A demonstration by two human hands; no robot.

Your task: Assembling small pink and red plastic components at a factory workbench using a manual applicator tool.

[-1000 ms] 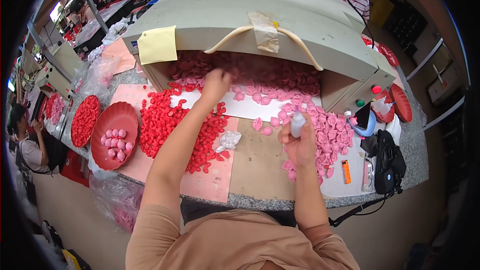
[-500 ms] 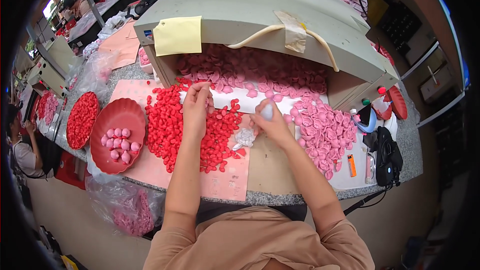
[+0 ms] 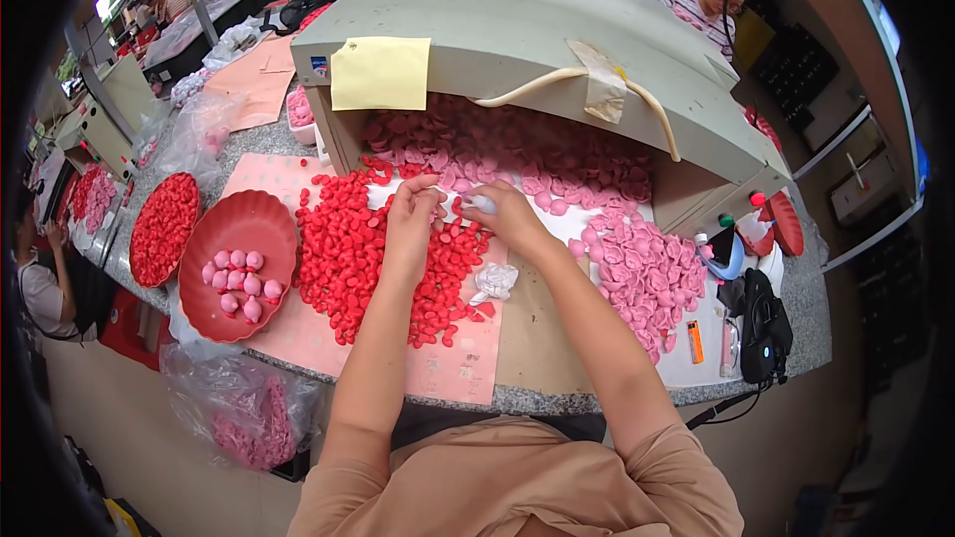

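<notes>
My left hand is above the pile of small red pieces, fingers pinched together. What they hold is mostly hidden. Close beside it, my right hand grips a small, whitish, rounded bottle, its end toward the left fingertips. A red piece shows between the two hands. Behind them, pink cup-shaped pieces fill the opening of a grey-green box-like machine and spill out in a heap to the right. A crumpled white cloth lies below my right wrist.
At left, a red scalloped bowl holds several round pink pieces; another bowl is full of red ones. An orange lighter and a black pouch lie at right. A plastic bag hangs at the front edge. Other people work farther back.
My right hand has moved left with the bottle, from beside the pink heap to next to my left hand. The left hand has shifted slightly. The whole view has tilted a little.
</notes>
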